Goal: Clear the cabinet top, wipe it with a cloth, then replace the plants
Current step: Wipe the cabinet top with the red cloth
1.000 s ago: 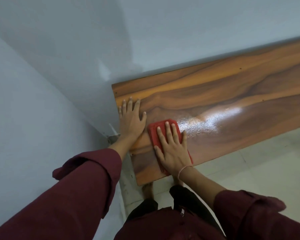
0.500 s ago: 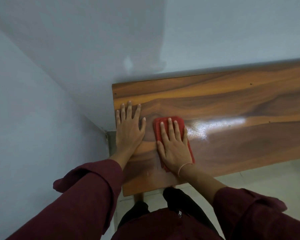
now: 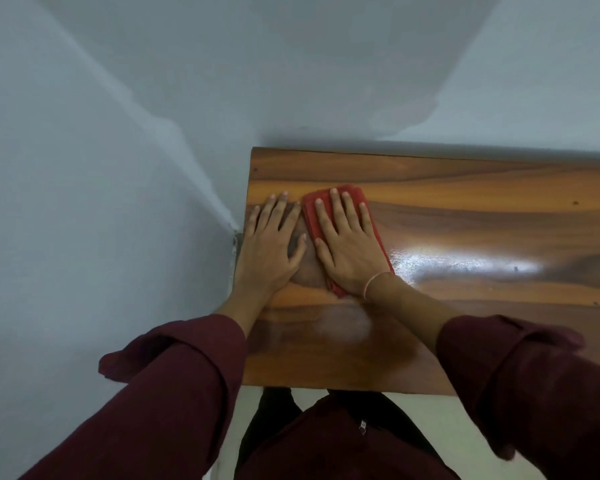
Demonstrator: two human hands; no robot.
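At the cabinet top's [image 3: 465, 209] left end the left hand [image 3: 269, 249] lay flat on bare wood, gripping nothing, just beside the right hand [image 3: 349, 249], fingers straight, pressing the red cloth [image 3: 355, 195], whose long axis ran toward the wall, unwiped wood lying rightward.

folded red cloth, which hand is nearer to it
Right. The right hand presses flat on the folded red cloth; the left hand rests on the wooden cabinet top beside it.
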